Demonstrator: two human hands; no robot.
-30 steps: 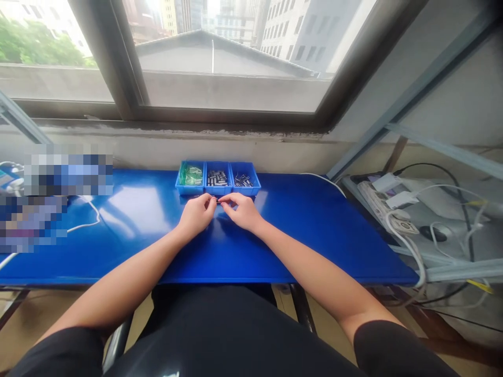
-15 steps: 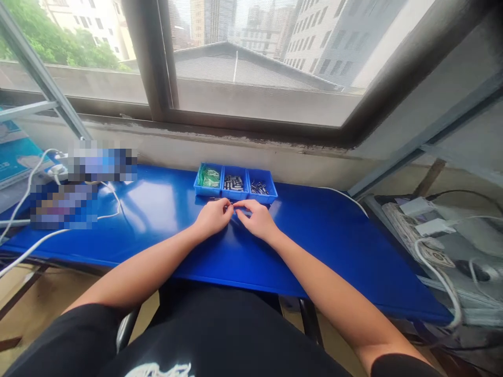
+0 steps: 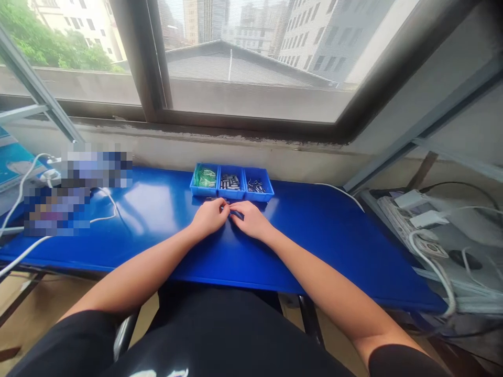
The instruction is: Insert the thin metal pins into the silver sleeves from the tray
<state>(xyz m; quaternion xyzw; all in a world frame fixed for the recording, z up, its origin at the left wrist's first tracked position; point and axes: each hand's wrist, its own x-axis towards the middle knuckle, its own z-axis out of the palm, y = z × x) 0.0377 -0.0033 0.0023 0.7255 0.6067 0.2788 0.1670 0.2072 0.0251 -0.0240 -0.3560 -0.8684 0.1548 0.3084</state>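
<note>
My left hand (image 3: 211, 215) and my right hand (image 3: 250, 219) meet over the blue table, just in front of three joined blue bins. Thumb and fingers of the left hand are pinched together; the fingers of the right are bent in towards them, touching at the tips. Whatever is between the fingertips is too small to make out. In the left bin is a green plastic bag (image 3: 205, 177) with pale pieces. Small metal cylinders (image 3: 230, 182) fill the middle bin, and thin dark metal pins (image 3: 256, 186) lie in the right one. Some small dark pieces lie behind my left hand.
White cables (image 3: 108, 214) and blurred-out items stand at the table's left. On the right, a shelf holds white adapters (image 3: 430, 219) and cables. A window (image 3: 251, 99) and a low wall run behind the blue table (image 3: 314, 246).
The whole view has shifted slightly. My right fingers have drawn closer together and against the left fingertips. The bins have stayed in place.
</note>
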